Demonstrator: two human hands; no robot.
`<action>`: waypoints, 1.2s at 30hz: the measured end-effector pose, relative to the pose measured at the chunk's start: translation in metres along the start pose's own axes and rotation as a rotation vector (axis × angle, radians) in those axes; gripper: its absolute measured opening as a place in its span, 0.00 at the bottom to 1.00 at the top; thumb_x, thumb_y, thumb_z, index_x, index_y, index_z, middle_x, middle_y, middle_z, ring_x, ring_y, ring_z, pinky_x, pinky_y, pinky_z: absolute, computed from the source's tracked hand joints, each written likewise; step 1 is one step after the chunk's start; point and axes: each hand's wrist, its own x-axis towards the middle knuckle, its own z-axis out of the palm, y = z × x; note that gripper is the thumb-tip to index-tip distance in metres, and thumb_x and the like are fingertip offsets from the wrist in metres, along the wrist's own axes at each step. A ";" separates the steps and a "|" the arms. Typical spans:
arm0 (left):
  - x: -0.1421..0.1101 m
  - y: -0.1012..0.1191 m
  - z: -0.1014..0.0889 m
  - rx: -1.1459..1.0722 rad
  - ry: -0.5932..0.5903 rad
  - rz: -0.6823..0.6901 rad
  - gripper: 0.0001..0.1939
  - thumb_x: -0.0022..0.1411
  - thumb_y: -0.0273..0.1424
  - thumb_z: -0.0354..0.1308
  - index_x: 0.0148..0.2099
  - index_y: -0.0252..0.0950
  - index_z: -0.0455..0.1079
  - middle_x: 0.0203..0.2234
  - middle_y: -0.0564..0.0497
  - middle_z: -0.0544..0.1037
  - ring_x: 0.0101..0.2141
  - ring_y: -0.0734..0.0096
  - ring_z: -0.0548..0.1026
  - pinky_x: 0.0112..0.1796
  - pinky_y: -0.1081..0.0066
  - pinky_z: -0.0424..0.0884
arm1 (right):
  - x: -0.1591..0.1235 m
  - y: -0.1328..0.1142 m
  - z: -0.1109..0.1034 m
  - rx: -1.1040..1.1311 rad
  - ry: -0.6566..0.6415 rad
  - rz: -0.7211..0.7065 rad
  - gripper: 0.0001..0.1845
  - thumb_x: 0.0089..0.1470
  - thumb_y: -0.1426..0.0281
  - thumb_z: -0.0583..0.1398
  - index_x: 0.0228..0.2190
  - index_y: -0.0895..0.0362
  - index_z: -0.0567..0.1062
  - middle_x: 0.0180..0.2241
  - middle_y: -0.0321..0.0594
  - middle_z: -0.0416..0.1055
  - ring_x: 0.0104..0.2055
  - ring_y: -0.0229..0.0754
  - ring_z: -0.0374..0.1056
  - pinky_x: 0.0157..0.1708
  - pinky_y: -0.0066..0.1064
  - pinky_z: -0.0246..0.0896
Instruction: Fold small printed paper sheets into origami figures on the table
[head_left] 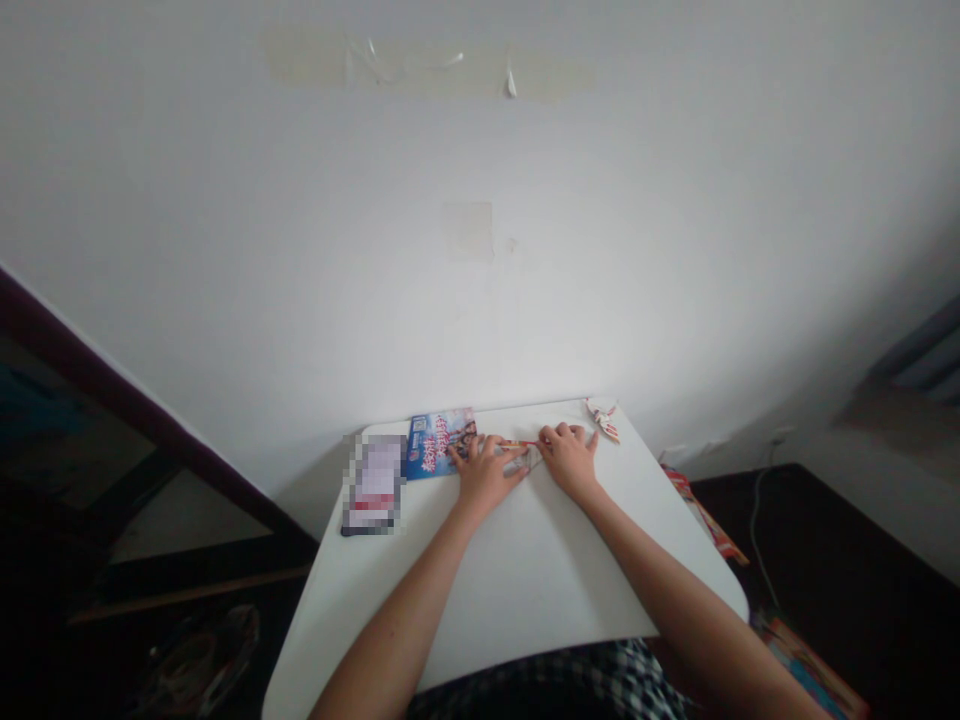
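Note:
Both my hands are over a white table, at a folded piece of printed paper (517,444) with red and cream on it. My left hand (487,470) presses its left part down, fingers somewhat apart and thumb stretched to the right. At its right end the bent fingers of my right hand (571,460) hold the paper against the tabletop. The hands cover much of the paper, so its full shape is hidden. A blue printed leaflet (435,445) lies partly under my left fingertips. Beyond my right hand sits a folded paper piece (603,418), white with red and orange.
The white table (517,590) stands against a pale wall (480,330). A phone-like object (373,485), blurred out, lies at the table's left edge. Red printed items (705,515) and a cable (756,530) are to the right, below table height. A dark-framed object (150,400) leans at left.

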 end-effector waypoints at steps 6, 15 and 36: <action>0.000 0.000 0.000 0.025 -0.007 -0.011 0.21 0.62 0.49 0.63 0.58 0.65 0.73 0.57 0.52 0.73 0.63 0.45 0.59 0.63 0.24 0.37 | 0.000 -0.001 0.000 -0.033 -0.001 0.003 0.15 0.69 0.57 0.53 0.48 0.46 0.75 0.51 0.44 0.71 0.60 0.56 0.58 0.63 0.69 0.37; 0.000 -0.003 0.002 0.023 0.003 0.019 0.20 0.64 0.49 0.62 0.58 0.66 0.74 0.58 0.51 0.72 0.63 0.44 0.59 0.62 0.22 0.37 | 0.000 -0.003 0.000 -0.053 -0.021 0.019 0.16 0.69 0.57 0.52 0.49 0.45 0.75 0.51 0.46 0.71 0.60 0.57 0.57 0.63 0.69 0.37; 0.002 -0.003 0.002 0.036 -0.009 -0.002 0.19 0.63 0.50 0.63 0.56 0.68 0.74 0.61 0.52 0.70 0.64 0.43 0.58 0.63 0.23 0.37 | 0.002 0.007 0.010 0.051 0.069 0.019 0.13 0.66 0.60 0.57 0.49 0.49 0.73 0.49 0.45 0.73 0.58 0.56 0.61 0.63 0.64 0.41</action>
